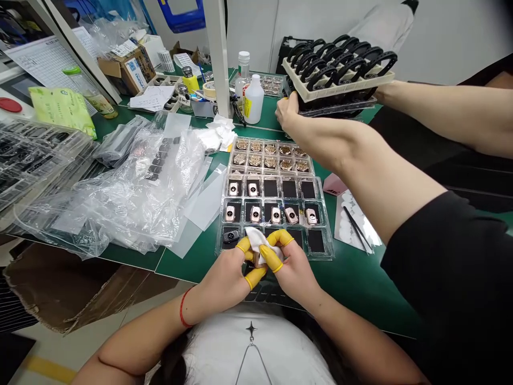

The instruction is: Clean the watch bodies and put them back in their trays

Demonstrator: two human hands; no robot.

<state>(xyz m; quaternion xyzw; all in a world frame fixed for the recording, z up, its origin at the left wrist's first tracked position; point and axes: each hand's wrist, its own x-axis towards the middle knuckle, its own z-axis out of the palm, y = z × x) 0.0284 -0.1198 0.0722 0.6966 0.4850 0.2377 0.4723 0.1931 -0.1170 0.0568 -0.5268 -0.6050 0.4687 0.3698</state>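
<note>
**Item 1:** small rose-gold piece (256,260), partly hidden, held just above the lower edge of a clear plastic tray (325,235).

**Item 2:** white cloth (256,240), pinched around that piece.

**Hands:** left hand (222,274) and right hand (294,272), both closed in a close pinch on the cloth, fingertips meeting. Yellow finger cots (276,258) cover several fingers.

**Tray contents:** black cells in three rows of five. Top row: two rose-gold pieces at the left, three cells bare. Middle row: five pieces, all cells filled. Bottom row: one dark-looking piece at the left (231,237), the next cells hidden by the hands, the rightmost cell bare.

**Adjoining tray:** ten round gold parts (270,155) in two rows of five, just beyond the first tray.

**Around these, on the green bench (352,283):** tweezers (356,227) on a white sheet (352,224); pink card (334,184); crumpled wipes (218,132); large plastic bag (136,198) holding small dark pads.

**Further off:** white bottle (254,99); masking tape (209,90).

**Co-worker:** an arm (360,144) reaches across the bench, its hand (287,110) touching a stack under a tray of black straps (339,69).
</note>
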